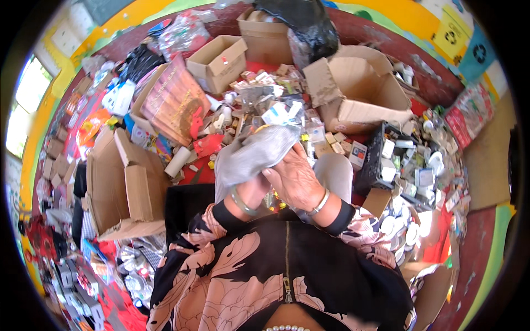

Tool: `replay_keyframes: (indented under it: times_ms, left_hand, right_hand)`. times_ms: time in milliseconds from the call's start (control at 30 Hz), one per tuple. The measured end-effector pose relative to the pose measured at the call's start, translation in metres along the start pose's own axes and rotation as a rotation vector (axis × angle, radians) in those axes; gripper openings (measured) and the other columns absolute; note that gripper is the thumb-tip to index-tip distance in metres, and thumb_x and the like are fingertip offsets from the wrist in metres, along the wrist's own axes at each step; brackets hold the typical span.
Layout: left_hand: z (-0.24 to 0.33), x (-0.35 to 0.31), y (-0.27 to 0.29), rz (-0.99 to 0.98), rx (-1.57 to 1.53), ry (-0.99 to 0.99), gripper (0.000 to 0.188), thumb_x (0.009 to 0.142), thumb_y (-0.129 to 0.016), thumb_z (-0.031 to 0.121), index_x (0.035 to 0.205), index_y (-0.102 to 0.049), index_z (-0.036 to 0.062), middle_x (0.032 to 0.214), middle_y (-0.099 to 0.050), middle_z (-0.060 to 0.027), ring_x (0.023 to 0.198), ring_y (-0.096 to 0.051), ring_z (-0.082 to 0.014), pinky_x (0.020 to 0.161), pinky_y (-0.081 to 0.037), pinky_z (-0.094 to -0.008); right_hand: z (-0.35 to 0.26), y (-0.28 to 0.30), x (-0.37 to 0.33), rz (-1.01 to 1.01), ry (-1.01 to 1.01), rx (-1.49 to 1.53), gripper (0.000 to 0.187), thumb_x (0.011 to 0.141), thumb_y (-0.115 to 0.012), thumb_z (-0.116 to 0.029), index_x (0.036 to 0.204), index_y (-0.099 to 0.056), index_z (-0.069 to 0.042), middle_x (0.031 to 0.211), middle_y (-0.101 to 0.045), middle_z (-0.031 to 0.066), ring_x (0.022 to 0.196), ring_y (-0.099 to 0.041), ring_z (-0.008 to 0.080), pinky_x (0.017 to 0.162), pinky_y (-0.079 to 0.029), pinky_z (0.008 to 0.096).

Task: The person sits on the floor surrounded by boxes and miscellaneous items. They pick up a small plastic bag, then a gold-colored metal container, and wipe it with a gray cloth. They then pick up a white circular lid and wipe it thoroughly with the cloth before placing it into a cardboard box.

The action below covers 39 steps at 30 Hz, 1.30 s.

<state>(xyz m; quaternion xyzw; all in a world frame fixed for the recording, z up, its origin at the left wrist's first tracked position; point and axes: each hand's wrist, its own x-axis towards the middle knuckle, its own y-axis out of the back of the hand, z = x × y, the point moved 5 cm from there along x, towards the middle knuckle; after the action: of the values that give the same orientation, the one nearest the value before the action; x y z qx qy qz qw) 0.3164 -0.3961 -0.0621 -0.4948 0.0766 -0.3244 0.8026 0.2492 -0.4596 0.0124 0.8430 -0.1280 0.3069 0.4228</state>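
Note:
A limp light-grey piece (259, 154), like cloth or a soft bag, is raised above my lap and smeared by motion. My right hand (298, 179) grips its near right edge, the fingers curled round it and the thumb pointing toward my other hand. Under its near left part is my left hand (251, 193), closed on it, with most fingers hidden. The two hands touch or nearly touch. Just beyond the grey piece lie clear plastic packets (279, 114) and a heap of small boxes (276, 80).
Open cardboard boxes stand at the left (130, 185), the back (218, 63) and the right (361, 88). A black crate (371, 160) holds white packages. A black plastic bag (303, 25) rises at the back. White round items (400, 226) lie at my right.

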Motion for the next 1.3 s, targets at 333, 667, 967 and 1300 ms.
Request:
replay_keyframes:
  times_ms: [333,667,967,1300]
  left_hand:
    - [0.018,-0.009,0.016,-0.053,1.41,-0.296,0.037,0.089,-0.05,0.006,0.124,-0.043,-0.0036,0.123,-0.049,-0.011,0.11,-0.05,-0.0208,0.095,-0.041,-0.0309]
    - [-0.001,-0.013,0.001,0.084,0.657,-0.085,0.033,0.091,-0.05,0.014,0.121,-0.044,0.0011,0.118,-0.05,-0.0094,0.109,-0.05,-0.0198,0.094,-0.04,-0.0332]
    - [0.011,-0.01,0.01,0.108,0.734,-0.125,0.041,0.094,-0.045,0.017,0.13,-0.035,-0.0003,0.127,-0.044,-0.012,0.113,-0.049,-0.0222,0.095,-0.041,-0.0344]
    - [0.014,-0.016,0.036,0.173,0.407,-0.149,0.045,0.089,-0.055,0.019,0.127,-0.039,-0.0005,0.122,-0.048,-0.0142,0.109,-0.05,-0.0252,0.094,-0.04,-0.0373]
  right_hand:
    - [0.048,-0.013,-0.015,0.353,-0.231,0.088,0.033,0.081,-0.057,-0.014,0.112,-0.056,-0.001,0.117,-0.05,0.0199,0.107,-0.047,0.0377,0.092,-0.038,0.0435]
    - [0.052,0.015,-0.019,0.504,-0.196,0.143,0.021,0.079,-0.058,-0.009,0.099,-0.052,-0.003,0.092,-0.052,0.0156,0.088,-0.051,0.0371,0.075,-0.042,0.0446]
    - [0.019,-0.012,-0.038,0.451,-0.153,0.223,0.028,0.075,-0.061,-0.007,0.102,-0.053,-0.002,0.091,-0.055,0.0191,0.085,-0.056,0.0374,0.073,-0.047,0.0427]
    - [0.028,-0.009,-0.033,0.385,-0.26,0.013,0.02,0.078,-0.059,-0.015,0.094,-0.053,-0.005,0.078,-0.056,0.0144,0.07,-0.058,0.0337,0.059,-0.048,0.0406]
